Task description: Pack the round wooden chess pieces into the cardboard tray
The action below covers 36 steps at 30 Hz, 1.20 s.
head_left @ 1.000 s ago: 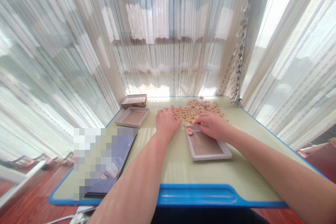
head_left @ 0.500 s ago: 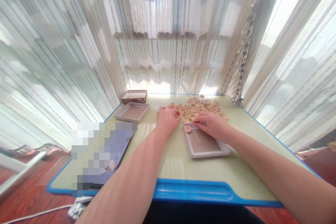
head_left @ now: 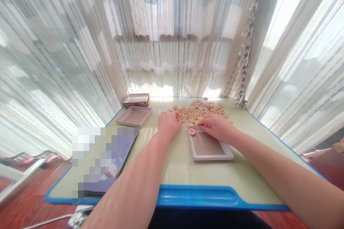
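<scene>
My left hand [head_left: 170,123] rests palm down at the left side of a heap of round wooden xiangqi pieces [head_left: 199,112]. Its fingers are bent and somewhat apart, touching pieces at the heap's edge; the fingertips are partly hidden. Over the far side of a shallow open cardboard tray [head_left: 213,157], my right hand [head_left: 219,127] has thumb and fingers pressed together at the rim. What lies between those fingertips is hidden. One piece with a red character [head_left: 191,131] sits in the tray's far left corner.
Another shallow tray [head_left: 147,115] lies at the far left, with a stacked box [head_left: 135,105] behind it. A partly pixelated tablet-like device [head_left: 115,159] is at the left. The table [head_left: 177,168] has a blue edge and front trough [head_left: 199,196]. Striped curtains [head_left: 174,53] hang behind.
My left hand has shifted slightly left, and more pieces show beside its fingers. My right hand stays at the tray's far rim. The view has shifted a little.
</scene>
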Each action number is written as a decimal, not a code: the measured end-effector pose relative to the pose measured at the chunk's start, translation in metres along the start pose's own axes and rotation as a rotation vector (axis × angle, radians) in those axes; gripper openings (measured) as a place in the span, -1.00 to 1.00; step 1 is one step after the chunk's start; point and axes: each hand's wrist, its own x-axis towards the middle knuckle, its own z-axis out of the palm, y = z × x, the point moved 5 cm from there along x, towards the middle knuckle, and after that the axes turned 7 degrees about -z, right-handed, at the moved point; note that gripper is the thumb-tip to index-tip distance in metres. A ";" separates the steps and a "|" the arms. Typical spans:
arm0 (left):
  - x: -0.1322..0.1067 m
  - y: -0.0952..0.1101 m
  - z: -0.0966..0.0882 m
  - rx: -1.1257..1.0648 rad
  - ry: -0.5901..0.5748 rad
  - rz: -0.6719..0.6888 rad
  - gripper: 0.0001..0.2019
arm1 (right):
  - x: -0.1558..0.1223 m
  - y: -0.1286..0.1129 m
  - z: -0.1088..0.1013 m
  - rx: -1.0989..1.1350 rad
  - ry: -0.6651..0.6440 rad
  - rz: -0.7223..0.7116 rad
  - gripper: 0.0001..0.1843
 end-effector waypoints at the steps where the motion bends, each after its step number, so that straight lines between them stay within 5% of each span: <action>1: 0.000 0.000 0.000 0.016 0.000 0.002 -0.71 | 0.000 0.000 0.000 0.001 -0.003 0.004 -0.74; 6: 0.000 -0.002 -0.003 -0.001 0.045 -0.018 -0.74 | 0.000 0.002 0.001 0.015 -0.014 0.018 -0.74; 11: -0.002 0.001 -0.019 -0.263 0.164 -0.034 -0.68 | -0.002 0.003 0.001 0.003 0.018 0.043 -0.75; 19: -0.013 0.028 -0.006 -0.681 -0.227 0.102 -0.71 | -0.004 -0.006 -0.014 -0.007 0.226 0.007 -0.73; 28: -0.010 0.026 0.001 -0.929 -0.374 -0.005 -0.78 | -0.003 -0.004 -0.014 -0.023 0.252 -0.027 -0.75; 36: -0.019 0.037 -0.003 -1.043 -0.551 0.002 -0.62 | -0.005 -0.013 -0.026 -0.016 0.430 -0.145 -0.80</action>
